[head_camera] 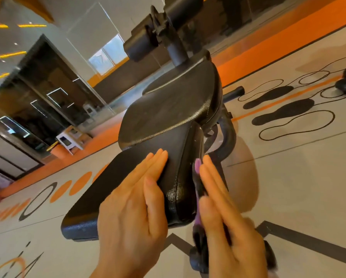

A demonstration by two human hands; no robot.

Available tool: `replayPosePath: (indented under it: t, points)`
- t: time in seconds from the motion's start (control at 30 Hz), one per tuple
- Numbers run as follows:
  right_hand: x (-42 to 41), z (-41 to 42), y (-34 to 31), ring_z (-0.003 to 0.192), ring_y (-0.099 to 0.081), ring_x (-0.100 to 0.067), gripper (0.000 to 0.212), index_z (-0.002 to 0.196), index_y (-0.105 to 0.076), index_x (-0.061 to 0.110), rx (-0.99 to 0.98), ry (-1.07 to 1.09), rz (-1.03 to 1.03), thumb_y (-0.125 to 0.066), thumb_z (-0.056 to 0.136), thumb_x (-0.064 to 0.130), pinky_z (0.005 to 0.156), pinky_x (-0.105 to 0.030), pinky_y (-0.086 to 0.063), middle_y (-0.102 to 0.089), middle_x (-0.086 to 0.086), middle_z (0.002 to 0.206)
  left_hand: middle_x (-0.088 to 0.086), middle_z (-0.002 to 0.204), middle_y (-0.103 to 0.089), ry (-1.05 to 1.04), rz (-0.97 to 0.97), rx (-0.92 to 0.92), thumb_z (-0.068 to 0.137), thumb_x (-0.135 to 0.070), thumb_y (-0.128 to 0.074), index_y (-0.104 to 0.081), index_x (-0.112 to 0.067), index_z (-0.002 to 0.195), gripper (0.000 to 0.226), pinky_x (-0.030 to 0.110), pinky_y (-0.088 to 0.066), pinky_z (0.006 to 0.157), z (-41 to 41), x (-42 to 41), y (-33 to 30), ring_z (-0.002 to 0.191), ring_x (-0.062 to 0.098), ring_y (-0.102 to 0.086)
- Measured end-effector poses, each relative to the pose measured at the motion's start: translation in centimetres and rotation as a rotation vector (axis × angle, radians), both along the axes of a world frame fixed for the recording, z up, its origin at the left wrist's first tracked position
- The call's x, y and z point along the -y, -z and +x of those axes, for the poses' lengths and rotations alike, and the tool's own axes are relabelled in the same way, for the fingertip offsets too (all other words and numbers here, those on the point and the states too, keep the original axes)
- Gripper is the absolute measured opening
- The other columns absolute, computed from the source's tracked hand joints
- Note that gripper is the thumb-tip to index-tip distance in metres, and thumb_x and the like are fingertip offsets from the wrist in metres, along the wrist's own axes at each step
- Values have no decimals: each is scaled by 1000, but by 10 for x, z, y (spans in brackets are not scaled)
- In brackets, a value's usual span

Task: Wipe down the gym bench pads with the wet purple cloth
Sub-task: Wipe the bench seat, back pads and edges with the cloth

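Note:
A black gym bench fills the middle of the head view, with a near pad [116, 177] and a raised seat pad [174, 109] behind it. My left hand [134, 209] lies flat on top of the near pad, fingers straight and together. My right hand [226, 215] presses the purple cloth [197, 167] against the pad's right side with straight fingers. Only thin strips of the cloth show between my palm and the pad. The pad's surface near the cloth looks wet and shiny.
Black roller pads [144, 45] sit on the bench post at the far end. The bench frame [226, 137] curves down on the right. The floor carries orange dots [79, 183], black footprint marks [282, 113] and looping lines. A white stand [69, 141] stands at left.

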State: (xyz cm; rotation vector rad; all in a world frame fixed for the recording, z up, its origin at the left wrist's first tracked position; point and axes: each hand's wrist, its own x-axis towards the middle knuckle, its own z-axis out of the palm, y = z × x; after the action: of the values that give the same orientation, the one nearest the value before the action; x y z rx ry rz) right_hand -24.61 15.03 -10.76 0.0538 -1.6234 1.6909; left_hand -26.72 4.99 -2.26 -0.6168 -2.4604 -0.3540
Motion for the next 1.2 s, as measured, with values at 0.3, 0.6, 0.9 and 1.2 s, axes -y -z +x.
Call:
replayPosePath:
  t: [0.3, 0.6, 0.9, 1.2]
  points:
    - [-14, -30, -24, 99, -63, 2, 34, 117, -68, 28, 85, -292, -391, -48, 94, 45, 73, -9, -50, -67, 17, 113, -4, 118, -71, -14, -20, 24, 102, -54, -4, -55, -32, 136, 65, 52, -54, 87, 2, -3, 0, 103, 24, -69]
    - [-30, -29, -30, 124, -45, 11, 29, 122, -63, 23, -101, -426, -345, -48, 99, 17, 97, -9, -42, -58, 19, 131, 0, 105, -73, -70, -64, 3, 104, -42, -11, -53, -35, 133, 52, 16, -39, 85, 1, -2, 1, 89, 19, -66]
    - [-9, -35, -13, 131, -43, 0, 32, 124, -57, 36, -134, -311, -576, -44, 98, 24, 106, -25, -41, -56, 19, 133, -1, 109, -73, -46, -30, 10, 101, -52, -4, -52, -40, 135, 59, 36, -50, 84, 1, -1, 3, 96, 22, -68]
    - [-2, -31, -17, 128, -43, 6, 30, 123, -58, 46, -131, -243, -552, -46, 95, 44, 104, -13, -36, -53, 26, 134, -4, 114, -73, -20, -19, -35, 103, -53, -5, -49, -46, 133, 54, 29, -44, 95, -3, -2, 2, 103, 16, -67]
